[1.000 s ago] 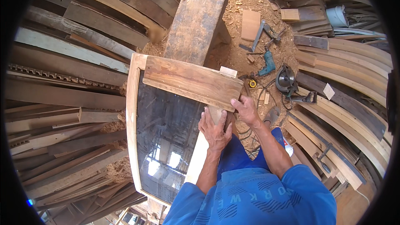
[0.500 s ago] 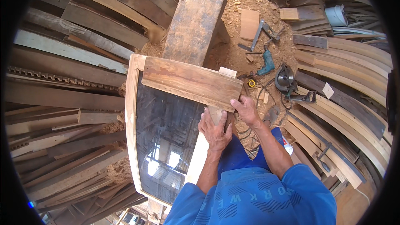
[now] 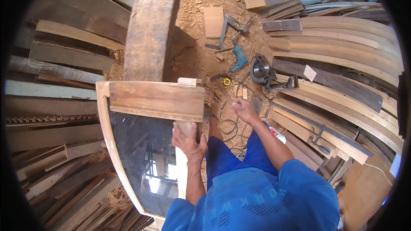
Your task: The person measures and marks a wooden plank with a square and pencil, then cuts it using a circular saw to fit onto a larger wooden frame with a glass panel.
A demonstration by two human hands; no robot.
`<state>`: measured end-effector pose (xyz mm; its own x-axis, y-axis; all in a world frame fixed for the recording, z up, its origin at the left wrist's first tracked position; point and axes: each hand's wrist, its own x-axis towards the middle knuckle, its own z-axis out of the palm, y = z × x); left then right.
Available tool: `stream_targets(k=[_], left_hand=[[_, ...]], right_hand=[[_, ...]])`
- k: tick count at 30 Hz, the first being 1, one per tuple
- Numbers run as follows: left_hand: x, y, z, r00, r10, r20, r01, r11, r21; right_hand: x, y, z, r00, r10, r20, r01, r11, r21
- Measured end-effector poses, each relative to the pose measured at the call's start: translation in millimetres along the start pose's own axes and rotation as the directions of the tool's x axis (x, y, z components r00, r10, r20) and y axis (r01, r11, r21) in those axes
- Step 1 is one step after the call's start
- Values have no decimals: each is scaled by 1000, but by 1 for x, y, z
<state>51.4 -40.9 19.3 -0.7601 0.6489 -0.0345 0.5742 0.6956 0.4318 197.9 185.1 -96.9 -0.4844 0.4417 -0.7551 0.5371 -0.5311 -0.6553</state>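
A wooden frame [image 3: 112,145] with a dark glass panel [image 3: 143,145] lies to the left of my legs. Across its far end rests a brown board [image 3: 156,99], with a small pale wood block [image 3: 187,81] at its far edge. My left hand [image 3: 188,142] wraps round the frame's near-side rail [image 3: 182,169], fingers toward the glass and thumb on the outer side. A short light wood piece [image 3: 184,127] shows between those fingers, beside the board. Lifted off the board, my right hand [image 3: 245,111] is closed with fingertips together; whatever it holds cannot be made out.
A thick timber beam [image 3: 150,34] extends beyond the frame. On the shavings-covered floor lie a teal drill [image 3: 239,57], a circular saw [image 3: 261,69], a yellow tape measure [image 3: 227,81], a metal square [image 3: 223,32] and cables. Stacked planks [image 3: 342,60] line both sides.
My right hand has left the board's end and moved out to the right, its fingers closing. My left hand stays at the rail. The whole view has shifted, so most things appear farther left.
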Motion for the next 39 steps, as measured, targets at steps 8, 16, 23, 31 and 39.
stream_targets(k=[8,16,23,31,39], left_hand=[[1,4,-17,985,-145,97,132,983,125],[-26,0,0,983,-166,-82,166,986,-5],[-6,3,4,991,-132,10,131,991,34],[2,1,-5,994,-107,21,104,989,102],[0,3,-5,990,-120,-80,124,991,51]], right_hand=[[154,140,-92,886,434,162,180,-2,-984],[260,222,-191,968,249,11,69,-227,-971],[288,287,-279,927,-308,212,59,-440,-896],[191,28,-165,992,41,122,125,-77,-989],[0,-110,-136,943,-145,300,320,646,-693]])
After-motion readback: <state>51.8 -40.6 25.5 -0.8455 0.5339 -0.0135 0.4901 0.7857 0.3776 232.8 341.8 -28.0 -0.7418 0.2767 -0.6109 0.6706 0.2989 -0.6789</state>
